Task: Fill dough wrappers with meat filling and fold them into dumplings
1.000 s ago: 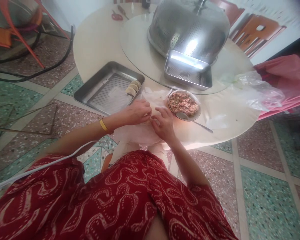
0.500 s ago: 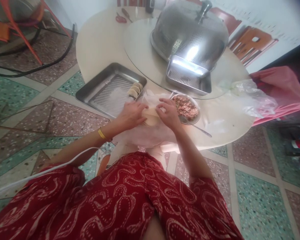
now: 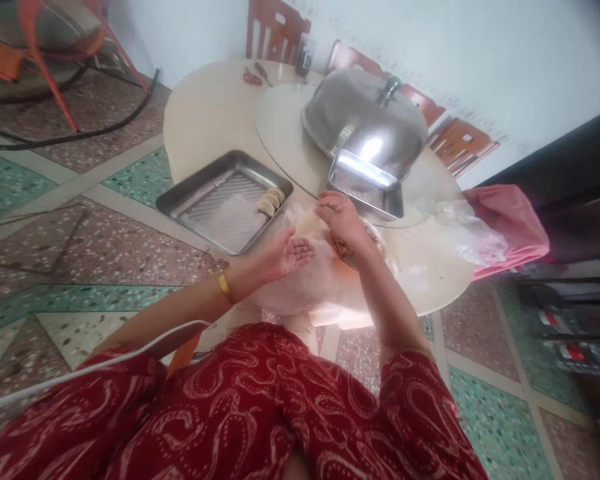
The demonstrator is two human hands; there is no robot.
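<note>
My left hand (image 3: 287, 257) is open, palm up with fingers stretched out, holding nothing, over a thin plastic sheet (image 3: 285, 293) at the table's near edge. My right hand (image 3: 341, 219) has its fingers bent down and together at the edge of a pale dumpling wrapper (image 3: 307, 225); its fingertips are partly hidden. Under my right wrist stands a bowl of minced filling (image 3: 343, 249), largely covered by the arm. Several folded dumplings (image 3: 271, 201) lie in a row along the right side of a metal tray (image 3: 200, 175), left of my hands.
Beyond my right hand are a small metal pan (image 3: 365, 187) and a large perforated metal dome (image 3: 360, 113) on a glass turntable (image 3: 280, 137). A pink bag (image 3: 510, 223) hangs at the right edge. Red scissors (image 3: 253, 78) lie at the back. A white cable (image 3: 130, 353) crosses my left arm.
My left hand has come away from the wrappers, moved nearer me and turned palm up. My right hand stays by the wrappers, its forearm now over the bowl. The camera view has tilted up.
</note>
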